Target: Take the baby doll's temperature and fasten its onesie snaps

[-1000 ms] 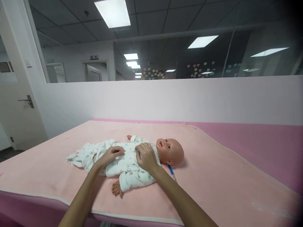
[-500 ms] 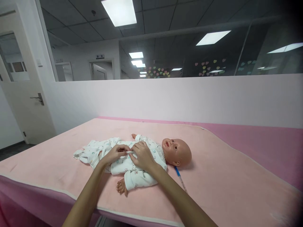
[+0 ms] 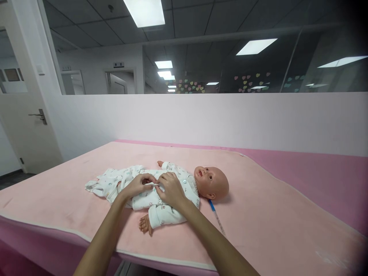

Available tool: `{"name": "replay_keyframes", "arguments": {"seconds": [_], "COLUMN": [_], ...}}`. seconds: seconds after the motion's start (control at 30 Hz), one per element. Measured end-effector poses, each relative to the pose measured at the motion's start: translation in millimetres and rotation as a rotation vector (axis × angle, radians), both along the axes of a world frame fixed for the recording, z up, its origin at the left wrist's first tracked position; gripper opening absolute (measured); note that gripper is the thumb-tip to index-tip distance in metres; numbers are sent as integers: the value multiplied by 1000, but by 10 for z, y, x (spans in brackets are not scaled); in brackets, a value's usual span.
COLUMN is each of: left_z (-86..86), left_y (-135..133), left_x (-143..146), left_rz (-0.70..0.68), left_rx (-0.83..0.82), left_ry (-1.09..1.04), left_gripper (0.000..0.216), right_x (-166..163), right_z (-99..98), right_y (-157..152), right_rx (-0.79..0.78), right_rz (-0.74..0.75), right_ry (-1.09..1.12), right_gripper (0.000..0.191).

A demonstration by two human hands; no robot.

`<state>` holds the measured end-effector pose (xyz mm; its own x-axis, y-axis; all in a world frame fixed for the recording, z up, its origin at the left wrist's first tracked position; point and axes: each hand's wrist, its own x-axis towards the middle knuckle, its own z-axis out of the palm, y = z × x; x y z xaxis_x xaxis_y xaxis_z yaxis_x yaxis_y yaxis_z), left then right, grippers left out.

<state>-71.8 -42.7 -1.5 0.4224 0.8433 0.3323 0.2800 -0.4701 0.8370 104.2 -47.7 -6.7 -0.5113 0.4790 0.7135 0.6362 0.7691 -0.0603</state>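
A baby doll (image 3: 211,182) lies on its back on a light pink mat (image 3: 258,214), head to the right. It wears a white printed romper (image 3: 161,211) with small snaps down the front. My left hand (image 3: 138,184) and my right hand (image 3: 170,189) meet over the doll's belly, both pinching the romper's front edges together. The doll's bare near hand (image 3: 144,225) sticks out of the sleeve toward me.
A thin stick with a blue end (image 3: 215,214) lies on the mat just below the doll's head. The mat covers a darker pink table (image 3: 322,172) against a white half wall (image 3: 230,119) with glass above. A white door (image 3: 25,115) stands at the left.
My right hand has moved from the doll's chest down to the belly, and both hands have come together on the romper's front. The view has shifted slightly.
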Motion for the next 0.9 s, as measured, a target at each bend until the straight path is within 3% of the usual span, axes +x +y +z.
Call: {"name": "replay_keyframes", "arguments": {"seconds": [0.33,0.9], "left_z": [-22,-31], "left_y": [29,34], "left_x": [-16,-35], "left_rz": [31,7], "left_rx": [-19,-29], "left_ry": [-7,-22], "left_gripper": [16,16], "right_x": [-18,-7], "right_z": [-12,-32], "right_y": [2,22], "right_rx": [-25,-23], "right_rz": [-47,-4], "right_ry": [56,97], "right_gripper": [7,8]}}
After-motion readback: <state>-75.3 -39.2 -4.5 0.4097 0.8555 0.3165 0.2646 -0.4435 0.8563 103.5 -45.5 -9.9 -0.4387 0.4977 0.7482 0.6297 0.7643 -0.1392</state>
